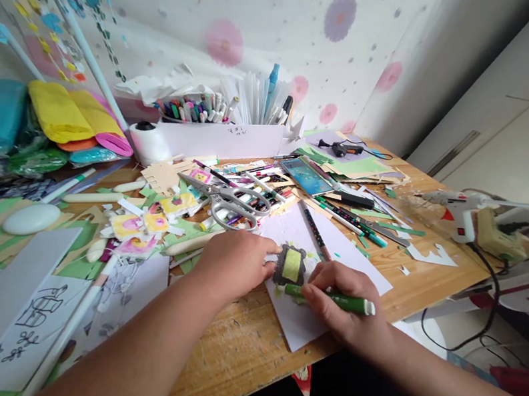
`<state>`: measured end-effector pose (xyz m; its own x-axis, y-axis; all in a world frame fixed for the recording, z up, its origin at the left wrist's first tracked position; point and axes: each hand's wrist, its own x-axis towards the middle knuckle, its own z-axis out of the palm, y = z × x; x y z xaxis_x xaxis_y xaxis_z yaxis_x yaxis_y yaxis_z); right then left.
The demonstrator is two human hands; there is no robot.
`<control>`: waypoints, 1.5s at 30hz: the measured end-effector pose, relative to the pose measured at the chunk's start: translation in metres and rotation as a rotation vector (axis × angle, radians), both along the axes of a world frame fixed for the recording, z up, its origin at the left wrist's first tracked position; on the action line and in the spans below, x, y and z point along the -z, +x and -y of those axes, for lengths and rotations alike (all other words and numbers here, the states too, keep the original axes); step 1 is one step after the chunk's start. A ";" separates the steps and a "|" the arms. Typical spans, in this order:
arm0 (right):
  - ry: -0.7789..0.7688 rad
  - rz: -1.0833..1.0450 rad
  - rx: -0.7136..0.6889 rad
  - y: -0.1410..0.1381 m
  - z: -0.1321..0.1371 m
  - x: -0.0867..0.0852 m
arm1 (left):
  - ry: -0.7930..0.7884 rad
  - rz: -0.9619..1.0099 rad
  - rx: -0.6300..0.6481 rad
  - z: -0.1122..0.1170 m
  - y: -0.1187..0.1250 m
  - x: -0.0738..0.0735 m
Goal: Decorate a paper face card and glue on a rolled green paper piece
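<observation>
My right hand [344, 296] is closed around a green marker [350, 302], its tip end pointing left at a small dark-edged piece with a yellow-green centre [291, 265]. That piece lies on a white sheet of paper [296, 326] near the table's front edge. From the left, my left hand [239, 263] grips the piece's edge between thumb and forefinger, the other fingers curled beneath the palm. A dark patterned pen [315, 230] rests on the sheet just beyond the piece. Behind my left hand lie grey-handled scissors [232, 200].
Paper scraps, pens and a phone [306, 176] clutter the wooden table [211, 362]. A marker box [223, 134] stands at the back beside a white roll [150, 143]. At right are a hot glue gun [454, 210] and cables; drawings [37, 324] lie left.
</observation>
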<state>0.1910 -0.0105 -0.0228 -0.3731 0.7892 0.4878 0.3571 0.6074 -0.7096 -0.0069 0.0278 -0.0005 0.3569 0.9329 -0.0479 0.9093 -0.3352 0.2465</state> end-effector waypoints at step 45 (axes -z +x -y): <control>-0.081 -0.450 0.189 0.138 0.000 0.023 | 0.063 0.027 -0.473 0.011 0.039 -0.061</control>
